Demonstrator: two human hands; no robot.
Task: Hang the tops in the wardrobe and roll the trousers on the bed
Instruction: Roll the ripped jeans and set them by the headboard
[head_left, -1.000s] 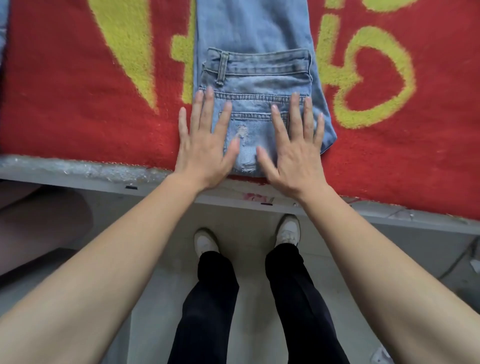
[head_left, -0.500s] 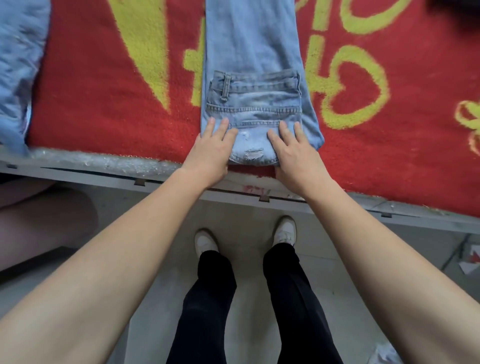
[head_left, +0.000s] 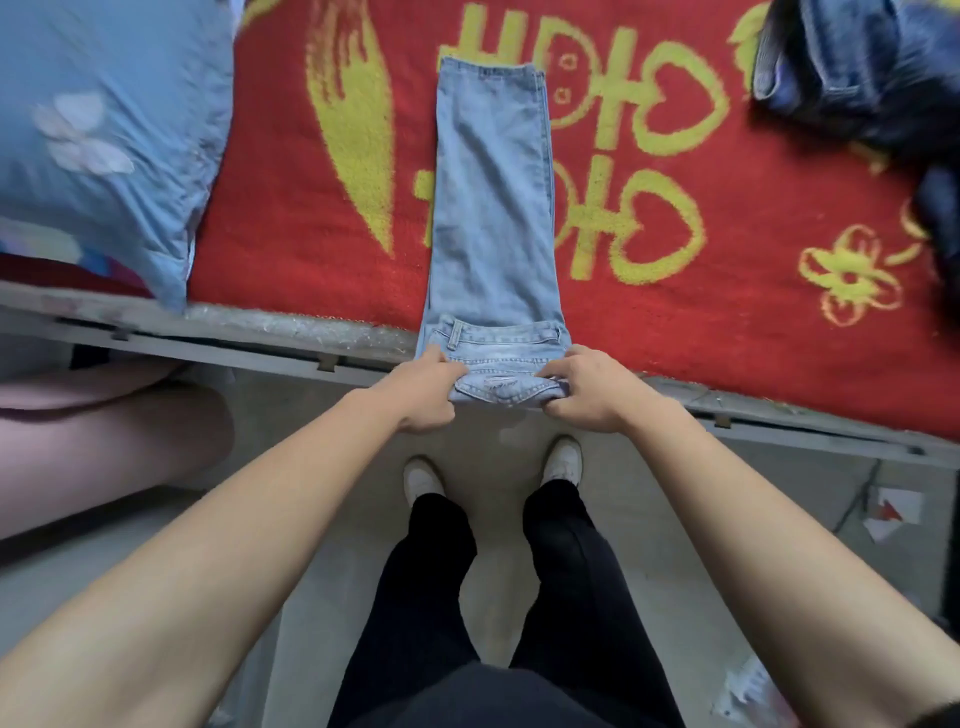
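Light-blue jeans (head_left: 493, 208): flat on red blanket (head_left: 270, 223), lengthwise across bed (head_left: 234, 345), hems toward far side, waist end bunched into small roll at near edge.
Left hand (head_left: 423, 389): fingers curled, gripping roll's left end.
Right hand (head_left: 589, 389): fingers curled, gripping roll's right end.
Blue pillow (head_left: 104, 130): along left edge.
Dark denim heap (head_left: 857, 67): far right corner.
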